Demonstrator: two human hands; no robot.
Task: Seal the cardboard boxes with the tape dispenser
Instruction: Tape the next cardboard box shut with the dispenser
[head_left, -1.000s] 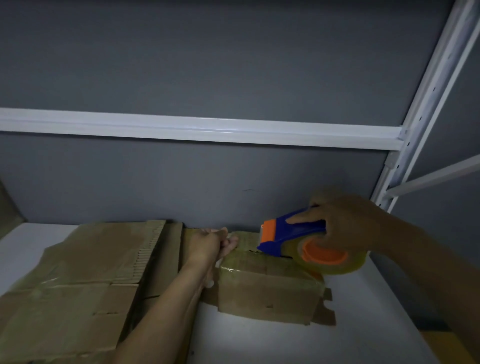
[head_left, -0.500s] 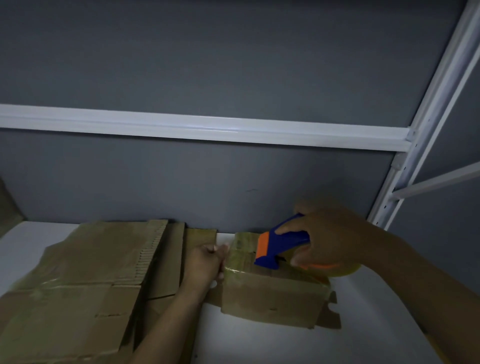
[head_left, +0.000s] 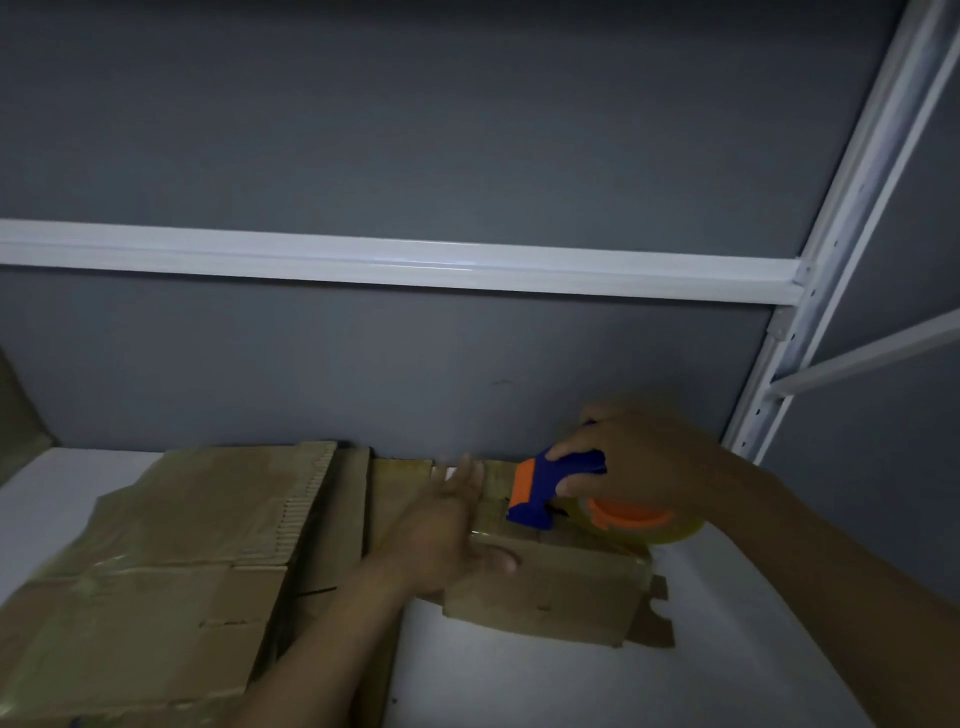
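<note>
A small cardboard box (head_left: 550, 592) lies on the white shelf (head_left: 519, 686), close to the grey back wall. My right hand (head_left: 644, 457) grips the blue and orange tape dispenser (head_left: 550, 486), whose clear tape roll (head_left: 644, 525) rests on the box's top right. The dispenser's front edge touches the box top. My left hand (head_left: 447, 535) lies with straight fingers against the box's left end, thumb on its front face.
A stack of flattened, taped cardboard (head_left: 156, 561) covers the shelf's left part. A white rack beam (head_left: 395, 265) runs across above, and a white upright (head_left: 831, 270) stands at the right. The grey wall (head_left: 363, 379) closes the back.
My left hand has uncurled and now lies flat against the box's left end. The dispenser has shifted slightly right along the box top.
</note>
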